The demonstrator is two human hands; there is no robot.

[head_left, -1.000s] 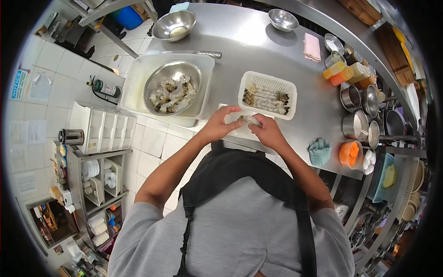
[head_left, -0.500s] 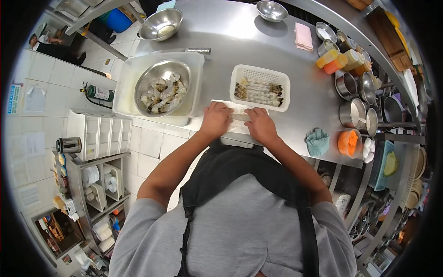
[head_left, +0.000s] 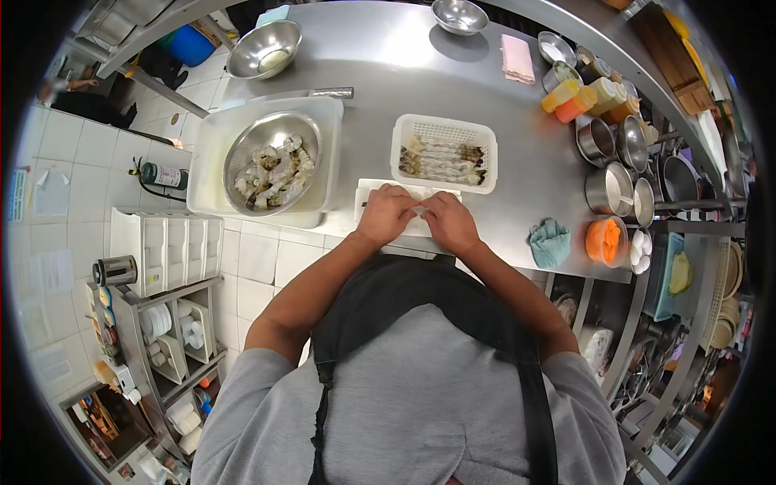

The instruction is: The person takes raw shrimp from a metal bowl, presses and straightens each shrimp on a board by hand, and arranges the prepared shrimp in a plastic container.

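My left hand (head_left: 388, 214) and my right hand (head_left: 450, 220) meet over a white cutting board (head_left: 368, 191) at the table's front edge. Their fingers are closed on a pale shrimp (head_left: 419, 209), mostly covered by the fingertips. Just beyond the board stands a white perforated basket (head_left: 445, 123) with several straightened shrimp (head_left: 443, 162) laid side by side. To the left, a steel bowl (head_left: 257, 136) of curled shrimp (head_left: 280, 171) sits tilted in a large translucent tub (head_left: 330, 162).
A knife-like metal handle (head_left: 331, 93) lies behind the tub. Two steel bowls (head_left: 264, 50) (head_left: 460, 16) stand at the back. A pink cloth (head_left: 517, 58), sauce bottles (head_left: 575, 105) and steel pots (head_left: 608, 190) line the right side, with a green cloth (head_left: 550, 244) nearer me.
My hands have drawn closer together, the fingertips now meeting over the board. The whole view has shifted slightly, so the table's things appear further left.
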